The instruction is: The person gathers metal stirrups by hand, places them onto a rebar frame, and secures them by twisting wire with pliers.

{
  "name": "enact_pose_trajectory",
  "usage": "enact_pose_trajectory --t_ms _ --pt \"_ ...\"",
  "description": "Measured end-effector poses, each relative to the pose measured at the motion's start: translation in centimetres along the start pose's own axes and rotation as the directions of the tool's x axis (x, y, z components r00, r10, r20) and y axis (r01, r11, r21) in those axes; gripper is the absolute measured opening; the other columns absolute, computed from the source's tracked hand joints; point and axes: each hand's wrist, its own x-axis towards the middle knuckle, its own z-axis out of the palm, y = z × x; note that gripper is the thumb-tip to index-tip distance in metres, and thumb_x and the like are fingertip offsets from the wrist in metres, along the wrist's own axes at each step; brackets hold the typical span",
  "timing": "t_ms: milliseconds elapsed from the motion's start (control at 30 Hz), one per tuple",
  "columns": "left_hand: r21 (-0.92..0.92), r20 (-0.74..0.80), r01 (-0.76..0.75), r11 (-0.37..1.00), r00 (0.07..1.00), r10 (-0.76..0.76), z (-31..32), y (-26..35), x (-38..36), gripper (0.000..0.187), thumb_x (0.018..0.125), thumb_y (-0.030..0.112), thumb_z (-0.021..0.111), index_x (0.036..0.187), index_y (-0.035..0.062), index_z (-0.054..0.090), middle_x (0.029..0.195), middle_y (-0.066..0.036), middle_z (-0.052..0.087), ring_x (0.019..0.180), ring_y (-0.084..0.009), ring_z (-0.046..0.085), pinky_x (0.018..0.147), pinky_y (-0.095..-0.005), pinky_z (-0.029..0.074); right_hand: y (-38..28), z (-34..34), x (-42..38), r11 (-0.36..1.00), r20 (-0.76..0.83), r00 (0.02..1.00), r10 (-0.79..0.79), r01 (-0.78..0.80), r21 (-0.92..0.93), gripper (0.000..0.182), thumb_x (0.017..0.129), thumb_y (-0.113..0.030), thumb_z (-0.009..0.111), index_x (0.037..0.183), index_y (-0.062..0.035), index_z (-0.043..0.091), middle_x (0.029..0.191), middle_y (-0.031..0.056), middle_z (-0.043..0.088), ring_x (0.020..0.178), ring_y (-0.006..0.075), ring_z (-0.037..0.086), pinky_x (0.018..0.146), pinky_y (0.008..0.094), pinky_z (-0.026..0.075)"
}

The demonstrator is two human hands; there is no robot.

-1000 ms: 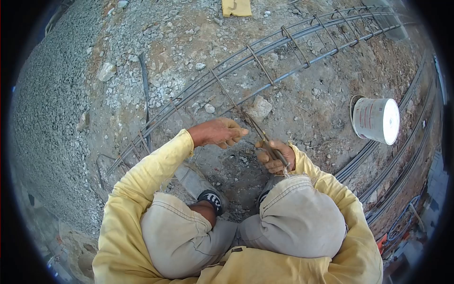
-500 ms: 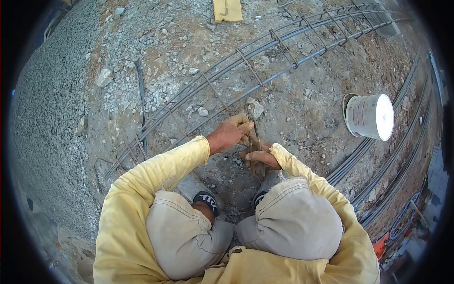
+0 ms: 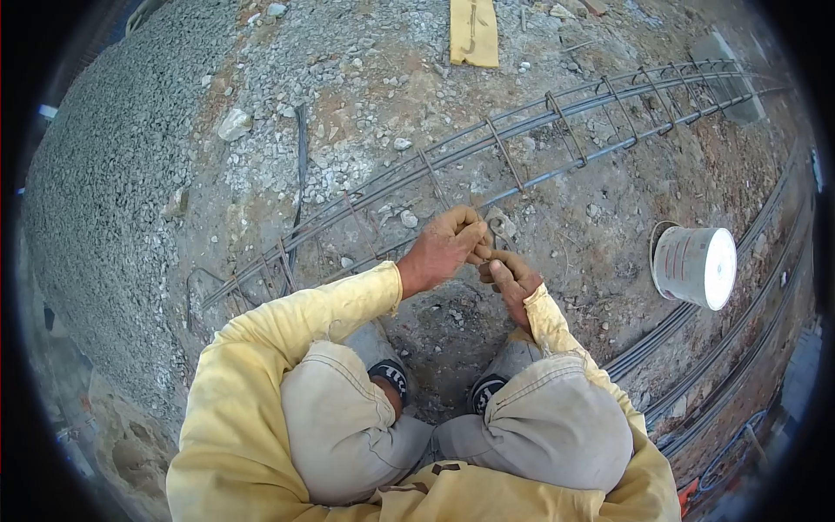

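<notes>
My left hand (image 3: 444,250) is closed, thumb against the fingers, near the lower bar of the long rebar cage (image 3: 522,130). Its fingertips meet those of my right hand (image 3: 511,275), which is closed too. What lies between the fingertips is too small to make out. A thin dark tool, partly hidden behind the fingers, shows just beyond them, beside a pale stone (image 3: 502,224). The cage runs from lower left to upper right across the ground, with square stirrups along its bars.
A white bucket (image 3: 687,264) lies on its side at the right, near long loose bars (image 3: 648,346). A yellow board (image 3: 474,35) lies at the top. Gravel (image 3: 113,174) is heaped at the left. A grey block (image 3: 735,83) touches the cage's far end.
The view has shifted, so the cage and bucket appear lower and farther right. My right hand has moved up to the left hand's fingertips; the tool between them is now mostly hidden.
</notes>
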Motion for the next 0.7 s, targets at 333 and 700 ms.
enact_pose_trajectory --t_ms 333,700 --pt "-0.388 -0.188 0.05 0.92 0.973 -0.133 -3.4 3.0 2.4 0.024 0.098 0.027 0.058 0.109 0.0059 0.055 0.095 -0.007 0.064 0.082 -0.0146 0.065 0.072 -0.0282 0.056 -10.3 -0.1 3.4 0.721 -0.114 0.965 -0.237 0.096 -0.686 0.027 0.098 -0.022 0.05 0.121 -0.0142 0.062 0.105 0.0175 0.069 0.095 0.0327 0.068 0.08 0.0386 0.053" --pt "0.735 -0.295 -0.016 0.677 0.893 0.34 -13.3 5.8 6.0 0.035 0.09 0.035 0.062 0.099 0.0015 0.069 0.094 -0.015 0.07 0.086 -0.0263 0.066 0.079 -0.0375 0.05 -20.7 -2.6 9.9 0.019 0.118 0.992 -0.048 0.119 -0.993 0.028 0.09 -0.015 0.051 0.111 -0.0104 0.068 0.103 0.0144 0.071 0.093 0.0345 0.068 0.086 0.0426 0.053"
